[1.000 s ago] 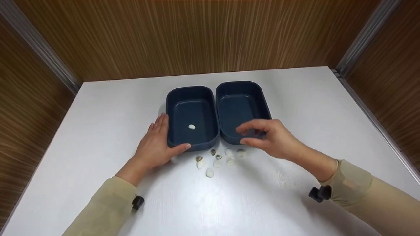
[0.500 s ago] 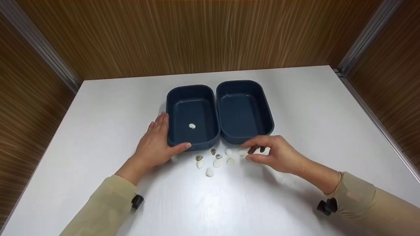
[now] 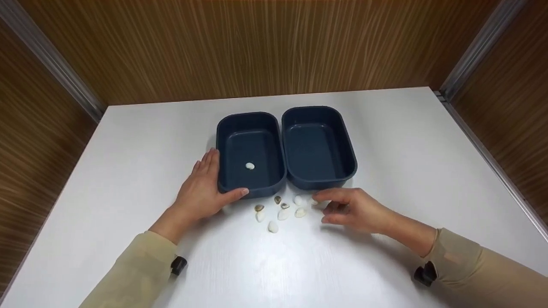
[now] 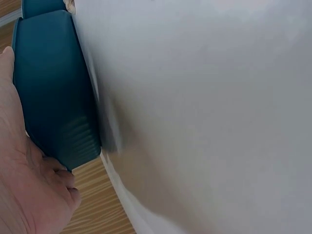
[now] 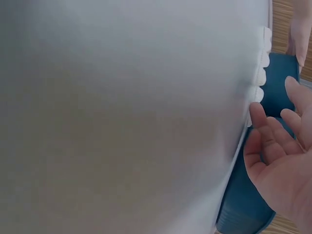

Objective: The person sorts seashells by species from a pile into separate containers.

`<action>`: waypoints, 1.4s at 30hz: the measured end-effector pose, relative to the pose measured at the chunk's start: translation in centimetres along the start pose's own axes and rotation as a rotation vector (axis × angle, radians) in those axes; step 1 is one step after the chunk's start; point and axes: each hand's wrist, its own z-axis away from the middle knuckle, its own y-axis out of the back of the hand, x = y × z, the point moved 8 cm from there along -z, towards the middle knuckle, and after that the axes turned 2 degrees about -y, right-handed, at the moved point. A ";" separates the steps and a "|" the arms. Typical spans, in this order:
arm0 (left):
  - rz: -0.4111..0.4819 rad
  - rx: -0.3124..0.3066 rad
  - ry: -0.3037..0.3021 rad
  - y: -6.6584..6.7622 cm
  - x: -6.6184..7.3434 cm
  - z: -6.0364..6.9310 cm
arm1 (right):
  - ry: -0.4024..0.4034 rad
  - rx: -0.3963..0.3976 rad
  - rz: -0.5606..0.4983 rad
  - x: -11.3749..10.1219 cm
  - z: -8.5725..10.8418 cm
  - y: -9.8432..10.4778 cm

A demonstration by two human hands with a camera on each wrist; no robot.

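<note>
Two dark blue trays stand side by side on the white table. One white shell (image 3: 250, 166) lies in the left tray (image 3: 252, 191); the right tray (image 3: 320, 185) holds nothing. My left hand (image 3: 200, 192) rests against the left tray's side and near corner, fingers straight, as the left wrist view also shows at the tray wall (image 4: 53, 87). In front of the trays lie several small shells, white ones (image 3: 273, 226) and brownish ones (image 3: 259, 208). My right hand (image 3: 361, 210) is over the table at the rightmost shell (image 3: 314, 201), index fingertip at it, thumb apart.
The white table (image 3: 141, 141) reaches back to a wood-grain panel (image 3: 265, 47). Further wood-grain panels with metal strips stand at the left and right sides.
My right hand has moved from over the right tray's near end down toward the viewer, to the rightmost shell. My left hand stays on the left tray.
</note>
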 end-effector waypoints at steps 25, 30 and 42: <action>0.009 0.015 -0.029 -0.1 0.0 0.0 | 0.040 -0.017 0.103 1.1 -0.5 -1.0; 0.009 0.010 -0.028 -0.2 0.0 0.0 | 0.054 -0.011 0.144 1.1 -0.5 -1.1; 0.017 0.002 -0.023 -0.2 0.0 0.0 | 0.025 0.001 0.194 1.2 -0.5 -1.1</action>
